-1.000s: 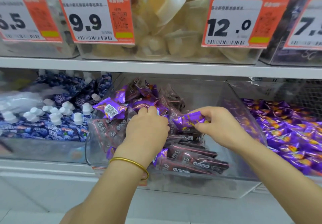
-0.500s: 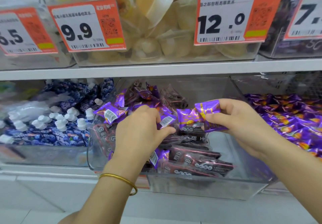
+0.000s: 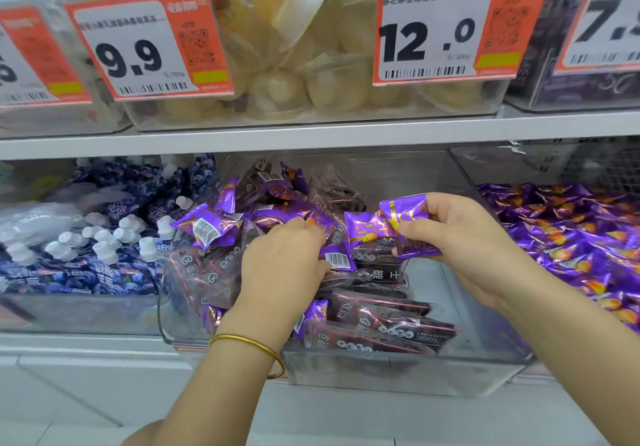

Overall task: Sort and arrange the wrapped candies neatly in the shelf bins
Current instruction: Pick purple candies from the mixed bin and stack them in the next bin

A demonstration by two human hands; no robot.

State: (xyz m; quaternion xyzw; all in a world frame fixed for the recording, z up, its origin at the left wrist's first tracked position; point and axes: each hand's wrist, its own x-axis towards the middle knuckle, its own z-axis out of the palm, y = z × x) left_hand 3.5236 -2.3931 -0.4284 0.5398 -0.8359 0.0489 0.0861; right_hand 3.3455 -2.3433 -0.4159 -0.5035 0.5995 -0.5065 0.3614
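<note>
A clear middle bin (image 3: 398, 373) on the lower shelf holds dark maroon wrapped candies (image 3: 388, 324) mixed with shiny purple wrapped candies (image 3: 207, 225). My right hand (image 3: 464, 237) is above the bin's right half, shut on a few purple candies (image 3: 401, 227). My left hand (image 3: 280, 265), with a gold bangle on the wrist, reaches into the pile and pinches a purple candy with a barcode (image 3: 337, 258). The right bin (image 3: 498, 203) is full of the same purple candies (image 3: 571, 237).
The left bin (image 3: 69, 314) holds blue pouches with white caps (image 3: 104, 248). On the upper shelf, a clear bin of pale yellow jelly cups (image 3: 304, 88) carries orange price tags 9.9 (image 3: 145, 50) and 12.0 (image 3: 443, 26). The white shelf edge (image 3: 311, 137) runs just above my hands.
My right hand has lifted its purple candies up and to the right, out of the pile. My left hand has taken a barcode-marked purple candy between its fingers.
</note>
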